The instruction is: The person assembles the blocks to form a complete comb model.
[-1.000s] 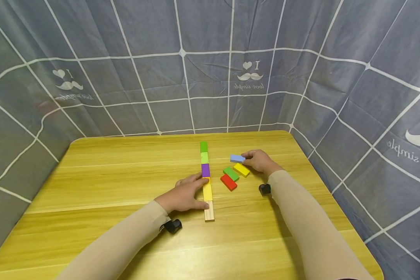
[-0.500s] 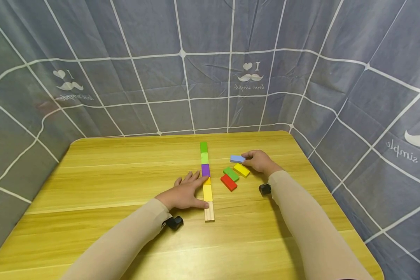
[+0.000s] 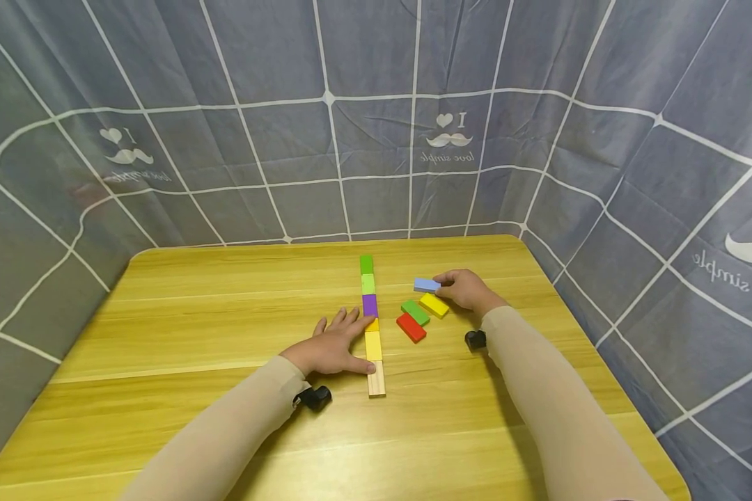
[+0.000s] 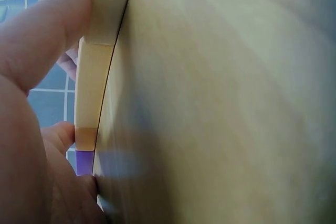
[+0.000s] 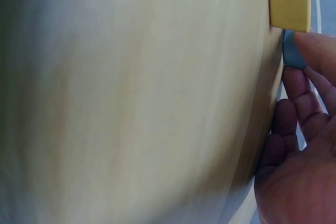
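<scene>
A straight row of flat blocks runs away from me in the head view: a plain wood block (image 3: 376, 381) nearest, then yellow (image 3: 373, 346), orange (image 3: 372, 325), purple (image 3: 370, 305), light green (image 3: 367, 283) and dark green (image 3: 366, 264). My left hand (image 3: 331, 349) rests over the row with fingers spread, its thumb on the wood block and its index fingertip near where orange meets purple. To the right, my right hand (image 3: 470, 289) pinches one end of a blue block (image 3: 425, 285) between thumb and fingers; the right wrist view shows the blue block (image 5: 292, 51) too.
Beside the right hand lie loose yellow (image 3: 434, 305), green (image 3: 416, 312) and red (image 3: 411, 328) blocks, flat on the wooden table (image 3: 225, 299). A grey curtain (image 3: 276, 132) with white lines stands behind the table and along its sides.
My left hand's fingers have spread and lifted a little, uncovering the orange block; its thumb stays on the wood block. My right hand keeps its place at the blue block.
</scene>
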